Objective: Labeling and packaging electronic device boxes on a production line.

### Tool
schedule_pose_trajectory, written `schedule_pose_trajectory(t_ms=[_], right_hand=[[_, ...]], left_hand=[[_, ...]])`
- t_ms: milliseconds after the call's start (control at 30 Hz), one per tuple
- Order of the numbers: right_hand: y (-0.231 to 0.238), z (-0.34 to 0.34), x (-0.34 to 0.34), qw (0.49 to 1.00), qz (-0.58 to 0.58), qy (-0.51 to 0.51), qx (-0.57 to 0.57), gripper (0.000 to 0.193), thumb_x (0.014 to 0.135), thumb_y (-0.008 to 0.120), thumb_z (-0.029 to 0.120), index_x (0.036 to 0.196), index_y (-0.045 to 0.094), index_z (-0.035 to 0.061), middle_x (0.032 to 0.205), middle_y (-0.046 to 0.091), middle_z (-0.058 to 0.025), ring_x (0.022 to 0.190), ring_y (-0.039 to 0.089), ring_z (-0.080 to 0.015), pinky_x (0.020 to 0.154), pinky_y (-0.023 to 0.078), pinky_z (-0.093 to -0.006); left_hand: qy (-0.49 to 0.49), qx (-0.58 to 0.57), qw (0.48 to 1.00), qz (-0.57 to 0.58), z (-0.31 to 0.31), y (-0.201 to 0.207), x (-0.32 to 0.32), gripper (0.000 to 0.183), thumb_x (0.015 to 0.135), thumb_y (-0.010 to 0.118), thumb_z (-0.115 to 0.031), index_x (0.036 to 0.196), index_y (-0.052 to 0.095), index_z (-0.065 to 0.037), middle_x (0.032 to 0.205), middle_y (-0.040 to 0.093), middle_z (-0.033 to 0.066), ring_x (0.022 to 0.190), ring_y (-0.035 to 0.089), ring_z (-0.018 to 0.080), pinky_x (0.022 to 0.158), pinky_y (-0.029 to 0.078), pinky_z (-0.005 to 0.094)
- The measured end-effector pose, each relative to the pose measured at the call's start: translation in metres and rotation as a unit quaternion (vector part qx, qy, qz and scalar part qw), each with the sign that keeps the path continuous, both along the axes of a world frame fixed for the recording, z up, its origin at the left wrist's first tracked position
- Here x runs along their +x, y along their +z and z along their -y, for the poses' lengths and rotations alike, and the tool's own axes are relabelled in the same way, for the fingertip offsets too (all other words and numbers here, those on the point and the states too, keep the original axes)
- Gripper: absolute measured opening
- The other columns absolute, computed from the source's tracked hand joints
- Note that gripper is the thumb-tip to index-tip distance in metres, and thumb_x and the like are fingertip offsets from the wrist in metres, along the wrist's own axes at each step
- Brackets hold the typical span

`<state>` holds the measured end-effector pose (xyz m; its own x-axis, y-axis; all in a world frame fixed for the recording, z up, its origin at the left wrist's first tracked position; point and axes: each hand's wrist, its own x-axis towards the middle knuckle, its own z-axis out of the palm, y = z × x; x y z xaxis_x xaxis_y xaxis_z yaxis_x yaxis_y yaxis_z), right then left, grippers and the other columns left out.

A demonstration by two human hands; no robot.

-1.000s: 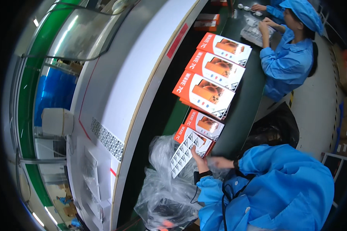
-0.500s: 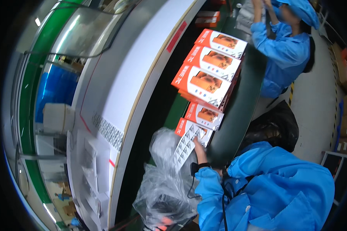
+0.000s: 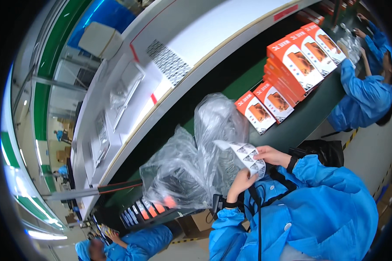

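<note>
Your sticker sheet (image 3: 244,152), drawn back from over the orange-and-white boxes (image 3: 257,114) on the worktop (image 3: 287,132), is now pinched by your left grip (image 3: 243,179) and right grip (image 3: 271,155) before your chest, seemingly bringing its stickers within both grips' reach.

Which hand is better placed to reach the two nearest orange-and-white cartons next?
Likely the right hand: it is nearer those cartons, the left hand farther back. Both hold the triangle-print sticker sheet, so the right would need freeing.
</note>
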<state>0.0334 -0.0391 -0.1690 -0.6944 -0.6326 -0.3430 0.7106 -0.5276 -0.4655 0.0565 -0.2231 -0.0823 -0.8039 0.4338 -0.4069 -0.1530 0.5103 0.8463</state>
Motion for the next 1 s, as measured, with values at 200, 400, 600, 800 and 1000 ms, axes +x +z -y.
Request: schedule_pose_trajectory(t_ms=[200, 400, 600, 800, 1000], right_hand=[[-0.011, 0.01, -0.047, 0.98, -0.012, -0.201, 0.001, 0.033, 0.079, 0.06, 0.004, 0.112, 0.055, -0.0026, 0.11, 0.061, -0.0091, 0.102, 0.056, -0.0184, 0.093, 0.04, -0.0335], [-0.039, 0.05, -0.095, 0.972, -0.081, -0.173, 0.135, 0.033, 0.083, 0.058, 0.009, 0.114, 0.054, -0.0018, 0.111, 0.059, -0.0085, 0.105, 0.052, -0.0158, 0.093, 0.037, -0.0294], [-0.055, 0.061, -0.093, 0.95, -0.044, -0.192, 0.241, 0.037, 0.083, 0.057, 0.007, 0.117, 0.05, -0.0021, 0.11, 0.059, -0.0082, 0.102, 0.054, -0.0161, 0.089, 0.04, -0.0283], [-0.049, 0.08, -0.095, 0.951, -0.01, -0.221, 0.214, 0.035, 0.082, 0.056, 0.006, 0.116, 0.05, -0.0019, 0.105, 0.06, -0.0096, 0.091, 0.059, -0.0155, 0.082, 0.045, -0.0273], [-0.091, 0.093, -0.089, 0.803, -0.14, -0.107, 0.57, 0.03, 0.076, 0.061, 0.012, 0.101, 0.058, -0.0044, 0.096, 0.063, -0.0199, 0.087, 0.061, -0.0269, 0.078, 0.047, -0.0347]], left_hand=[[0.162, -0.361, 0.858, -0.326, 0.026, -0.052, -0.038, 0.061, 0.067, 0.071, -0.019, 0.121, 0.048, -0.004, 0.123, 0.049, 0.0213, 0.111, 0.048, 0.0335, 0.083, 0.045, 0.0435], [0.129, -0.4, 0.885, -0.201, 0.086, -0.148, -0.06, 0.048, 0.074, 0.062, -0.016, 0.119, 0.048, -0.007, 0.114, 0.051, 0.0223, 0.096, 0.054, 0.0393, 0.077, 0.046, 0.0464], [0.316, -0.376, 0.815, -0.308, 0.204, -0.112, -0.071, 0.022, 0.076, 0.056, -0.016, 0.092, 0.061, -0.002, 0.086, 0.06, 0.0192, 0.084, 0.056, 0.038, 0.074, 0.044, 0.0459], [0.356, -0.536, 0.747, -0.167, 0.296, -0.121, -0.032, 0.073, 0.069, 0.063, -0.026, 0.132, 0.032, -0.008, 0.138, 0.022, 0.0254, 0.116, 0.035, 0.0508, 0.095, 0.032, 0.0536], [0.218, -0.227, 0.93, -0.192, 0.287, -0.249, 0.043, 0.051, 0.072, 0.059, -0.017, 0.121, 0.05, -0.003, 0.127, 0.046, 0.0226, 0.116, 0.041, 0.0409, 0.1, 0.032, 0.0461]])
